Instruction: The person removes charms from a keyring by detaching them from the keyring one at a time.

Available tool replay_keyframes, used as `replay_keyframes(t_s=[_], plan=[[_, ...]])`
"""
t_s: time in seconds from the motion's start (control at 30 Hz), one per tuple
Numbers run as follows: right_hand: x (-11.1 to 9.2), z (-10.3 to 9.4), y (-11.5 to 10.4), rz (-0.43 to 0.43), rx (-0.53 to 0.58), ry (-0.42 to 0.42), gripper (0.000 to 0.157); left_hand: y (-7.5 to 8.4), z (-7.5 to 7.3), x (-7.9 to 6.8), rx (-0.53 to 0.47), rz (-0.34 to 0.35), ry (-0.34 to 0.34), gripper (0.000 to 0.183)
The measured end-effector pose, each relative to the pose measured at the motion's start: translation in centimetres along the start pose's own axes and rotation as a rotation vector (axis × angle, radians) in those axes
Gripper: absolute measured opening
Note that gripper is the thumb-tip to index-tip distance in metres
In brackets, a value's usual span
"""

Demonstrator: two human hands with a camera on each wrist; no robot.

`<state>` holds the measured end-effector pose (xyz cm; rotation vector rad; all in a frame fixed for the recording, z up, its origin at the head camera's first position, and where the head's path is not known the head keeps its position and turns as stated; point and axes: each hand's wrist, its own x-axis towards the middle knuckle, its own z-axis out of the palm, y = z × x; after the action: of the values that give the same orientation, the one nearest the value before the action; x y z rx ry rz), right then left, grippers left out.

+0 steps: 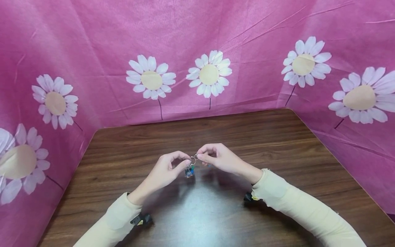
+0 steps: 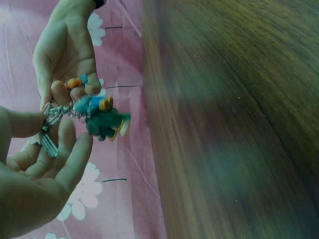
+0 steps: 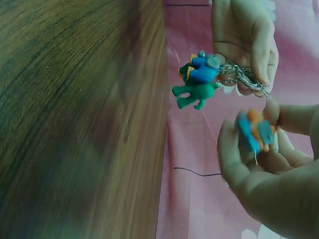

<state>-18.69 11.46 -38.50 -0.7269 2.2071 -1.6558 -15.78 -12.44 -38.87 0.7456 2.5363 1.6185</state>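
My left hand (image 1: pixel 166 171) pinches a metal key ring (image 1: pixel 193 160) between thumb and fingers, above the table. Short chains hang from it with a green figure charm (image 3: pixel 194 93) and a blue figure charm (image 3: pixel 204 70). In the left wrist view, a silver key (image 2: pixel 49 145) hangs at the ring. Facing it, my right hand (image 1: pixel 223 159) pinches the metal link of an orange-and-blue figure charm (image 3: pixel 255 129), which dangles beneath its fingertips. Both hands' fingertips are close together at the ring. Whether that link is threaded on the ring cannot be made out.
A dark wood-grain table (image 1: pixel 262 137) lies under both hands. Pink cloth (image 1: pixel 247 31) printed with white daisies stands along its back and both sides. Black wrist devices (image 1: pixel 143 219) are strapped under the pale sleeves.
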Motion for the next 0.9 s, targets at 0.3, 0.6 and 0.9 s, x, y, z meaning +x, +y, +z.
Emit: replay_keyframes(t_s=[0.3, 0.6, 0.9], plan=[[-0.3, 0.1, -0.4, 0.054, 0.099, -0.048, 0.025, 0.0, -0.2, 0.0, 0.025, 0.005, -0.009, 0.009], [-0.3, 0.4, -0.5, 0.096, 0.105, -0.054, 0.015, 0.7, 0.7, -0.2, 0.196, 0.114, 0.011, 0.006], [-0.8, 0.2, -0.4, 0.096, 0.108, -0.064, 0.018, 1.1, 1.2, -0.5, 0.181, 0.090, 0.016, 0.006]])
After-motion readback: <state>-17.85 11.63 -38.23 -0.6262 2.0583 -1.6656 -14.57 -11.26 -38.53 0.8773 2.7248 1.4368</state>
